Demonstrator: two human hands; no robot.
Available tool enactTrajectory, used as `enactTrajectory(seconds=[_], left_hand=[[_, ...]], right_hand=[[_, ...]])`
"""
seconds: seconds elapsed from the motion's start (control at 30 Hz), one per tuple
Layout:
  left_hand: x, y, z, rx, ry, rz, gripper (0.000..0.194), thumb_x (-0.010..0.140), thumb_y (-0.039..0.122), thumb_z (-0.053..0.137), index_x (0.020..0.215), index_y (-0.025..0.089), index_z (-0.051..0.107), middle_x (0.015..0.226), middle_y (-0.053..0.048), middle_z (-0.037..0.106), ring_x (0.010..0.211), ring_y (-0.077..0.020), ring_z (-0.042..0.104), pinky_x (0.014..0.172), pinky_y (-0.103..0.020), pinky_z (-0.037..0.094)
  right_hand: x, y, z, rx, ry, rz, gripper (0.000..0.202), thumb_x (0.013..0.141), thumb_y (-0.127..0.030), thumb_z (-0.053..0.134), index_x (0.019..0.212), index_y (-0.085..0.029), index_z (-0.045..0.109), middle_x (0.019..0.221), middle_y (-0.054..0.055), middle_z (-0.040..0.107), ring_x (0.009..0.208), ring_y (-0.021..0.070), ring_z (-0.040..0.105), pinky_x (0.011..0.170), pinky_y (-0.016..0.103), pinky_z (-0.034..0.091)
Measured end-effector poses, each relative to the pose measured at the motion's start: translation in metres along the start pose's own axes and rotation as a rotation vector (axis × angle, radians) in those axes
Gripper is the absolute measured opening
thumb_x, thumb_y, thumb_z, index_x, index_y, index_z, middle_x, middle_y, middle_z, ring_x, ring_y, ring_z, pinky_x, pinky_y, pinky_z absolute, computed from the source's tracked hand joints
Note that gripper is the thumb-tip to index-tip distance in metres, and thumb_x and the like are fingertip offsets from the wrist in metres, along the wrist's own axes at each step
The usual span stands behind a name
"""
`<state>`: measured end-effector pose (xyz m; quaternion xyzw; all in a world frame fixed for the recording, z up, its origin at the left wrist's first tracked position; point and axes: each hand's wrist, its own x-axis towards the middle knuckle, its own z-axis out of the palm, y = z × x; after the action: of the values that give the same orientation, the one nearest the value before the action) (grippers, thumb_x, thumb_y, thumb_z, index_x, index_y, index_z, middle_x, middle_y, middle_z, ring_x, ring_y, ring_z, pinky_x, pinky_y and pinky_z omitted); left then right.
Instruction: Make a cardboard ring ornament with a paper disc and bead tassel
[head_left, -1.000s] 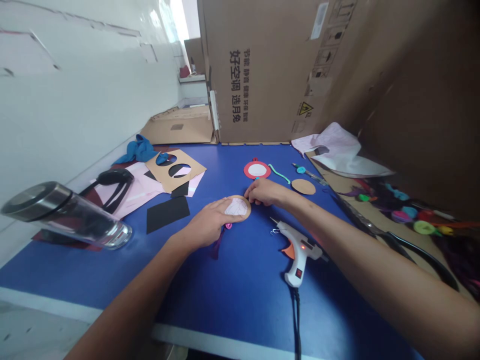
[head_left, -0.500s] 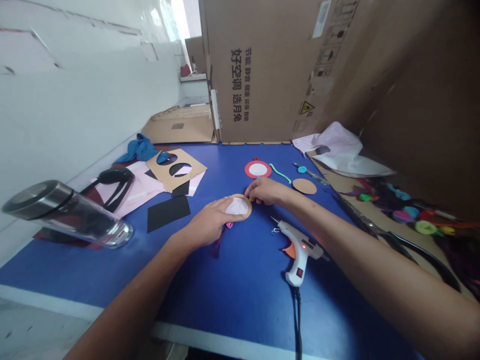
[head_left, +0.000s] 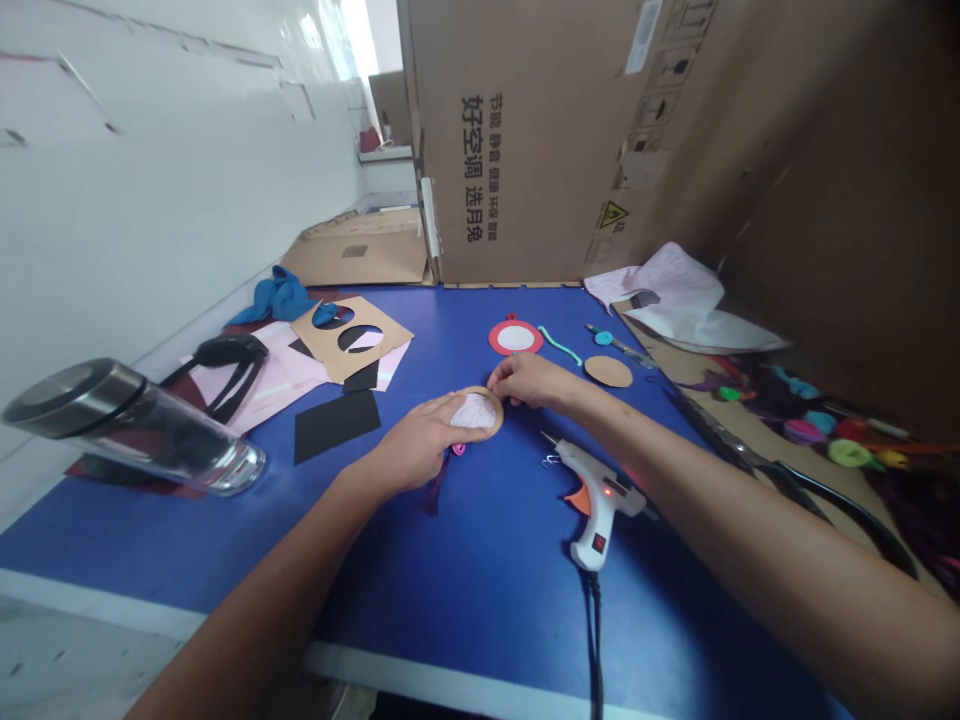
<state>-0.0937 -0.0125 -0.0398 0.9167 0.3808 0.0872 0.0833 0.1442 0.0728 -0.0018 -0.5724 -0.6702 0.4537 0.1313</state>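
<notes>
A round cardboard disc [head_left: 491, 424] with a white patterned centre lies tilted under my left hand [head_left: 420, 442], whose fingers and thumb grip its left side. Below it hang a pink ornament [head_left: 458, 450] and a dark purple tassel [head_left: 433, 495]. At the disc's upper right edge, my right hand [head_left: 521, 381] is closed in a pinch; whatever is between its fingertips is hidden. A white hot glue gun [head_left: 600, 505] with an orange trigger and a lit red light lies beneath my right forearm. Just beyond my right hand rests a red-rimmed white disc [head_left: 515, 338].
A green strip [head_left: 560, 346] and a plain cardboard circle [head_left: 608, 372] lie right of centre. At left are a glass bottle [head_left: 172, 440], black paper [head_left: 337, 427] and cardboard with cut-out holes [head_left: 322, 350]. Scissors [head_left: 780, 470] sit at right. A large carton [head_left: 540, 200] stands behind.
Almost nothing differs. My right hand has shifted very slightly at the disc's edge, while my left hand keeps its grip in the same place.
</notes>
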Motion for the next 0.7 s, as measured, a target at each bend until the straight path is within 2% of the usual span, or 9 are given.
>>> enactTrajectory(seconds=[0.2,0.37,0.53,0.7], left_hand=[[-0.0001,-0.0008,0.0027,-0.014,0.05,0.032,0.086,0.083,-0.012,0.049,0.15,0.036,0.073,0.18,0.002,0.046,0.167,-0.0248,0.041,0.136,-0.045,0.038],[-0.0001,-0.0022,0.0045,-0.01,0.033,0.003,0.084,0.087,-0.011,0.05,0.152,0.039,0.072,0.181,0.001,0.044,0.167,-0.0273,0.042,0.135,-0.048,0.04],[0.0003,0.0002,0.0016,-0.002,0.034,0.014,0.086,0.088,-0.011,0.05,0.153,0.041,0.07,0.182,0.002,0.041,0.166,-0.0281,0.043,0.136,-0.049,0.04],[0.0014,0.0033,-0.0005,-0.006,0.063,0.049,0.093,0.084,-0.015,0.047,0.156,0.042,0.068,0.179,0.002,0.047,0.167,-0.0248,0.042,0.136,-0.047,0.04]], right_hand=[[0.0022,0.0023,0.0026,-0.022,-0.009,-0.048,0.016,0.079,-0.005,0.07,0.087,-0.016,0.079,0.059,-0.004,0.06,0.057,0.0112,0.053,0.049,0.021,0.034],[0.0025,0.0037,0.0022,-0.027,-0.004,-0.062,0.017,0.077,-0.006,0.072,0.089,-0.017,0.078,0.064,-0.004,0.064,0.057,0.0105,0.055,0.052,0.021,0.038],[0.0001,0.0049,0.0001,-0.049,0.001,-0.055,0.021,0.078,-0.007,0.074,0.096,-0.017,0.078,0.069,-0.003,0.069,0.057,0.0103,0.057,0.055,0.02,0.042],[-0.0015,0.0096,-0.0015,-0.13,0.006,-0.066,0.027,0.079,-0.012,0.077,0.106,-0.018,0.08,0.072,-0.002,0.072,0.061,0.013,0.063,0.057,0.022,0.043]])
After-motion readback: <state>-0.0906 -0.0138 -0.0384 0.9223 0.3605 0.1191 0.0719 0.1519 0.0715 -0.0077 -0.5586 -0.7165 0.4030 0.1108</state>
